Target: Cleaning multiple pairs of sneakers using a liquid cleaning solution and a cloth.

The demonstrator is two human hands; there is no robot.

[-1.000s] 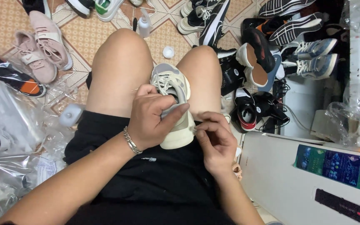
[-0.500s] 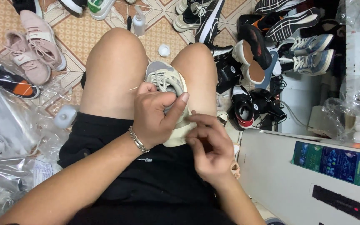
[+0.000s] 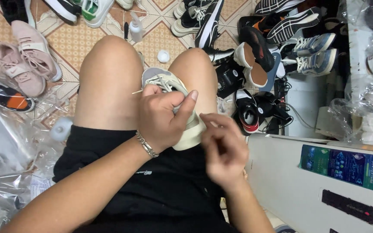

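Note:
A cream and grey sneaker lies between my bare knees, toe pointing away. My left hand is clamped over its middle, thumb stretched across the side, a metal bracelet on the wrist. A thin pale lace end sticks out to the left of that hand. My right hand sits just right of the shoe's heel, fingers curled and pinched together; what they pinch is too small and blurred to tell. I am seated in black shorts.
Pink sneakers lie on the tiled floor at the left, near clear plastic bags. A heap of dark and white shoes fills the upper right. A white machine stands at the right. A small bottle stands ahead.
My right hand has dropped down and to the right, away from the shoe's side. My left hand keeps its grip while the view has shifted slightly.

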